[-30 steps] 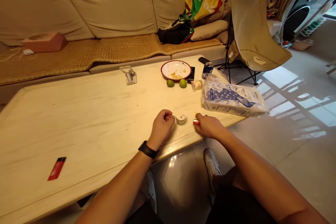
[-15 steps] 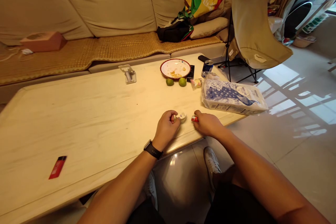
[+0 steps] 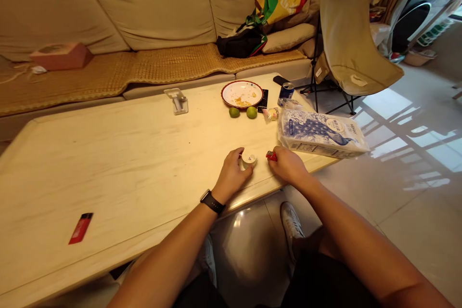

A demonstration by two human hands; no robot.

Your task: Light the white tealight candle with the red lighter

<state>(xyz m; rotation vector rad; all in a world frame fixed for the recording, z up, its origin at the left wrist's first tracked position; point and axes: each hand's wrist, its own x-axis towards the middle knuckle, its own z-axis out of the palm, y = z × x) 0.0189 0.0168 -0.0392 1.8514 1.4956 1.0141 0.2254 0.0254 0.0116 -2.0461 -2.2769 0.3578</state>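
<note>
My left hand [image 3: 235, 172], with a black watch on its wrist, has its thumb and forefinger curved around a small white round object [image 3: 250, 157] on the table. Its kind is too small to tell. To the right, closed fingers of my right hand [image 3: 288, 164] hold a red lighter [image 3: 271, 156]. The lighter's metal end sticks out toward the white object, a short gap away. At the table's left front lies a flat red packet with a black end [image 3: 81, 228], apart from both hands.
On the pale table [image 3: 144, 163] are a red-rimmed plate [image 3: 242, 94] with scraps, two green fruits [image 3: 251, 112], a blue can [image 3: 286, 94], a wrapped tissue pack [image 3: 323, 130] and a white folding stand [image 3: 176, 101]. A sofa [image 3: 151, 5] and a folding chair [image 3: 355, 41] stand behind.
The lighter has turned in my right hand, and its metal end now shows. My left thumb and forefinger have spread wider around the white object.
</note>
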